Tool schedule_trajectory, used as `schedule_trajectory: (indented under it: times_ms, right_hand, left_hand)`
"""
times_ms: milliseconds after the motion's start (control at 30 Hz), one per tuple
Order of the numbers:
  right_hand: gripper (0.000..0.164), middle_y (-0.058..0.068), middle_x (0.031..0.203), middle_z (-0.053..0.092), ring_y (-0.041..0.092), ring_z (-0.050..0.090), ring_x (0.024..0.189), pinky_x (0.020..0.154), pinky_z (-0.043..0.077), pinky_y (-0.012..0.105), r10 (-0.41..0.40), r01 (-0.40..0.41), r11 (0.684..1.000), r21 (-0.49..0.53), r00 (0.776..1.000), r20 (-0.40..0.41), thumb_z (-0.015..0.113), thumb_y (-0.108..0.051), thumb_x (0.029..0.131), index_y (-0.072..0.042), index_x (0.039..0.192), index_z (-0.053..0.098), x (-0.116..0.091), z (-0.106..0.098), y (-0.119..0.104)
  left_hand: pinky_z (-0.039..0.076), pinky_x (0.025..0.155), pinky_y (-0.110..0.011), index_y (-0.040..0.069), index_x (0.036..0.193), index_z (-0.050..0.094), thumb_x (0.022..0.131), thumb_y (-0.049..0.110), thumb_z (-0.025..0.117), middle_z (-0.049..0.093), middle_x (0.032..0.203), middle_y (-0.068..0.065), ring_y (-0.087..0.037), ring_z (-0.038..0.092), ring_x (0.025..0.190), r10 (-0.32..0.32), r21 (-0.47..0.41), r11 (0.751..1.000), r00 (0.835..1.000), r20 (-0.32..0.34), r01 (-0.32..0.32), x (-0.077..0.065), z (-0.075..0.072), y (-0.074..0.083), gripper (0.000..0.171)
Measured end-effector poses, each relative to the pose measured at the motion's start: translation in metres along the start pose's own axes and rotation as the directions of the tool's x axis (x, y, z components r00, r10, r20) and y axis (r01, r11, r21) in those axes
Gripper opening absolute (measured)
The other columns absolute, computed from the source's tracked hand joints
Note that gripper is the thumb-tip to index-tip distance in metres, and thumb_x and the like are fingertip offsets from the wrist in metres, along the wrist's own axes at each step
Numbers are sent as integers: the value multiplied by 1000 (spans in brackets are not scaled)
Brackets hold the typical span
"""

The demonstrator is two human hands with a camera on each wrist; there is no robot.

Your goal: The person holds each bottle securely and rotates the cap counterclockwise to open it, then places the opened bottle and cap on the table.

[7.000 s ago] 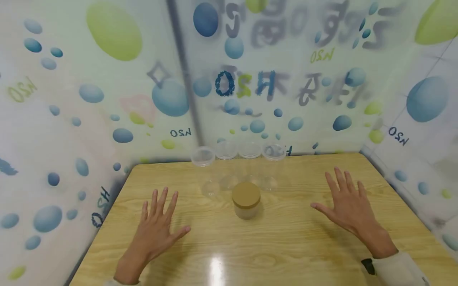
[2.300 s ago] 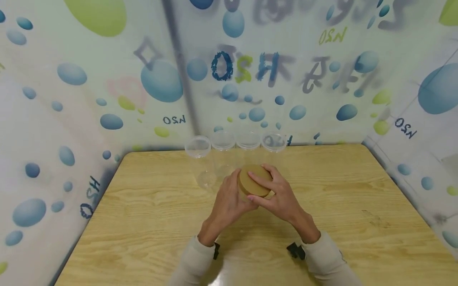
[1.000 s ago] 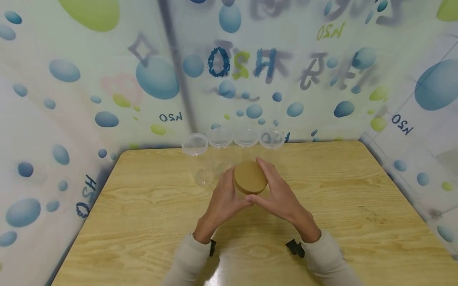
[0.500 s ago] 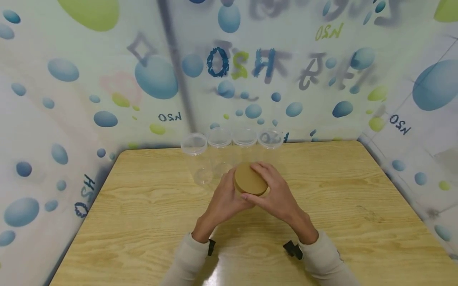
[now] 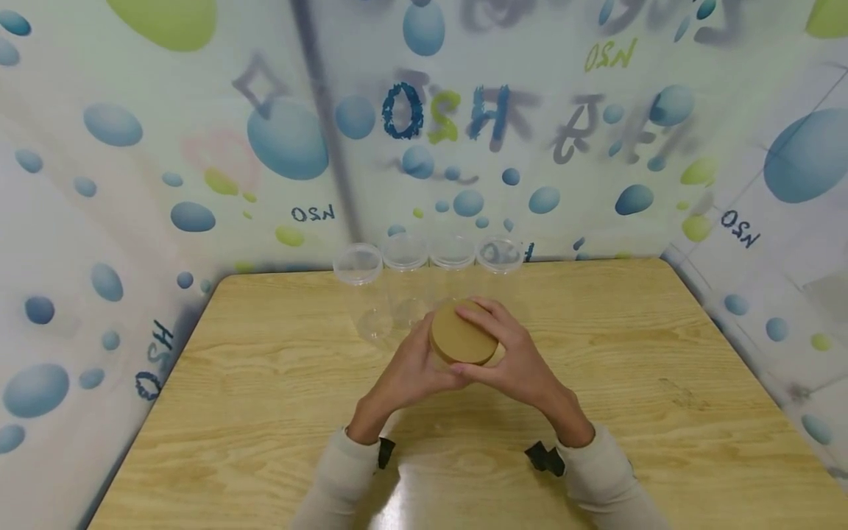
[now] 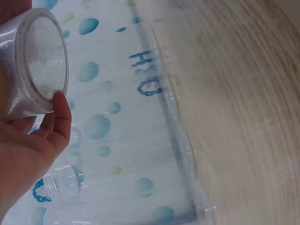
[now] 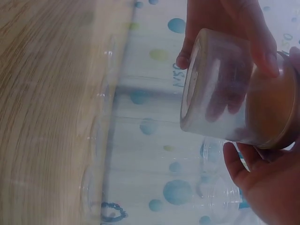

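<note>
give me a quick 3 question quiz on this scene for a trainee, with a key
1. How many clear containers stand along the back of the table?
2. True or false: the jar is resting on the table.
3. Which hand reaches over the top of the tan lid? A: left; B: right; C: neither.

Key:
1. Four.
2. False; it is held up off the table.
3. B, the right hand.

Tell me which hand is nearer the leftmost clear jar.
Left: the left hand is in front and right of the leftmost clear jar; the right hand is farther right.
</note>
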State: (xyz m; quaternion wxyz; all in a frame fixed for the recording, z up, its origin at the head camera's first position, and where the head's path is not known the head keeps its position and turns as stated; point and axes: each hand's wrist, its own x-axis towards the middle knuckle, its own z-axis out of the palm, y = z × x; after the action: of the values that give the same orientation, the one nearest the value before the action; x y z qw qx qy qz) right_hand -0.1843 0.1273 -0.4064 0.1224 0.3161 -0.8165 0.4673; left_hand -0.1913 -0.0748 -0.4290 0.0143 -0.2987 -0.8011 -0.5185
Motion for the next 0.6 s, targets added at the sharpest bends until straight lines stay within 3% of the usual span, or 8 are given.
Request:
schedule_trajectory:
  times_ms: [133,367,467,600]
  right_hand:
    - [77,10,148,42,28,43,136,103,43,51,21,-21,1000,11,999,41,86,-17,78,-14,145,49,0,-1,1]
    - [85,20,153,36,34,37,140,106,40,57,55,-56,995,-80,998,-16,86,-20,77,-6,149,42,2,-1,3]
    - [85,17,151,40,35,39,139,104,41,57,68,-72,989,-132,997,-36,86,-26,77,-7,148,44,2,1,4]
    - [82,15,145,47,33,45,133,101,45,54,77,-84,981,-176,996,-47,86,-33,76,-10,145,49,1,6,3]
  left_hand:
    - [47,97,-43,20,150,35,76,27,85,51,136,0,-17,53,119,-23,39,999,1000,-16,23,2,1,0,89]
    - [50,87,-46,8,142,41,73,32,87,55,122,-9,-26,53,110,-92,247,960,981,-168,132,3,7,4,86]
    - [50,89,-47,9,141,42,73,31,87,55,124,-8,-27,53,114,-100,252,956,975,-198,149,4,9,3,85]
    - [48,93,-47,13,143,42,75,31,86,55,127,-5,-25,52,117,-79,230,966,982,-174,119,4,9,2,83]
